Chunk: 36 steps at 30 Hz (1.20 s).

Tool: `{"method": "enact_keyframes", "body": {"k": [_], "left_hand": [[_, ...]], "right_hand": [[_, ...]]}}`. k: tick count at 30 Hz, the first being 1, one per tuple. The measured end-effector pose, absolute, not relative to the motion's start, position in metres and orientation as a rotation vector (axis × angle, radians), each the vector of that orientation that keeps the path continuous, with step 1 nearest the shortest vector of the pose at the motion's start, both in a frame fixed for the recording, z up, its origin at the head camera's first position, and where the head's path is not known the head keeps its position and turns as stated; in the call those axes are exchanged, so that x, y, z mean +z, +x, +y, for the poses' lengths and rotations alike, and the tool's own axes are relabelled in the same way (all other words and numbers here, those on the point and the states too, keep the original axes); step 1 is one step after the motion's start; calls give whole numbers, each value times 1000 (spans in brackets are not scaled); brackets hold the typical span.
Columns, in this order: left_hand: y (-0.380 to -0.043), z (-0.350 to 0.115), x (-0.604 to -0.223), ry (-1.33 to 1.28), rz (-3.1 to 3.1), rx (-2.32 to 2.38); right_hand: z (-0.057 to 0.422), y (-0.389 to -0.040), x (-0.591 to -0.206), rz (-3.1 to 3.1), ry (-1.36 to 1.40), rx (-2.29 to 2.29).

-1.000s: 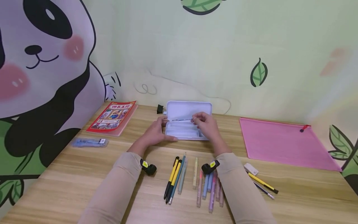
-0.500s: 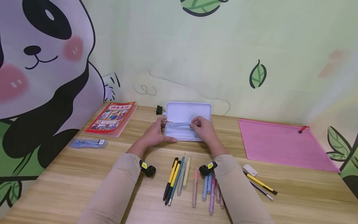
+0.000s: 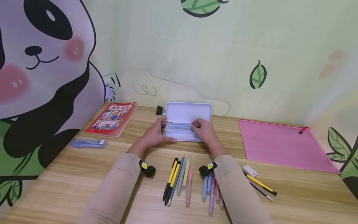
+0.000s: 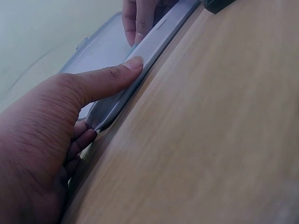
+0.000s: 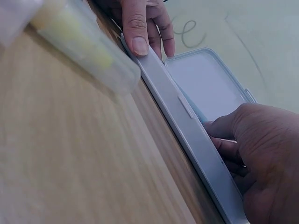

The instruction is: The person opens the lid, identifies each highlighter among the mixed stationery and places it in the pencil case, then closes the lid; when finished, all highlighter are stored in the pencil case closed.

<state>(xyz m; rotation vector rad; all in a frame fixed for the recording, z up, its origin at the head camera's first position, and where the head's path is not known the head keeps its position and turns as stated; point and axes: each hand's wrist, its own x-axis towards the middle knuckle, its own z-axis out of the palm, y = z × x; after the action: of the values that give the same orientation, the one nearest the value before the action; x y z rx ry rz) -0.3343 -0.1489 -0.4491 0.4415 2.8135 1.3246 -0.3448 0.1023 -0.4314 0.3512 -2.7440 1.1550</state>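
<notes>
A white pencil case [image 3: 188,111] lies with its lid raised at the back of the table. My left hand [image 3: 154,133] grips its left end, thumb on the front wall and the other fingers round the side, as the left wrist view shows. Inside the case, along the rear compartment, lies a slim light-blue pen [image 3: 180,125]. My right hand [image 3: 205,130] pinches the pen's right end between thumb and fingers. In the right wrist view the pen [image 5: 192,104] shows just behind the front wall, its end hidden by my fingers.
Pens and pencils [image 3: 173,177] and pastel markers [image 3: 188,189] lie between my forearms. On the right are an eraser [image 3: 250,170], a yellow pen [image 3: 261,183] and a pink pouch [image 3: 285,146]. Left are a booklet [image 3: 112,117], a blue packet [image 3: 89,143] and a binder clip [image 3: 159,110].
My right hand has lowered the pen into the rear compartment. On the table, the pale yellow marker and then the pink-tipped one have shifted left toward the pens. My left hand keeps its grip.
</notes>
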Motion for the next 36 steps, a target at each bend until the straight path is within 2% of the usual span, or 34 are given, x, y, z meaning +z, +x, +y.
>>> {"method": "enact_keyframes", "body": {"k": [14, 36], "left_hand": [[-332, -147, -449, 439, 2800, 1330], [-332, -147, -446, 441, 2805, 1320]], "right_hand": [[101, -341, -431, -2728, 319, 1118], [102, -337, -420, -2680, 268, 1333]]}}
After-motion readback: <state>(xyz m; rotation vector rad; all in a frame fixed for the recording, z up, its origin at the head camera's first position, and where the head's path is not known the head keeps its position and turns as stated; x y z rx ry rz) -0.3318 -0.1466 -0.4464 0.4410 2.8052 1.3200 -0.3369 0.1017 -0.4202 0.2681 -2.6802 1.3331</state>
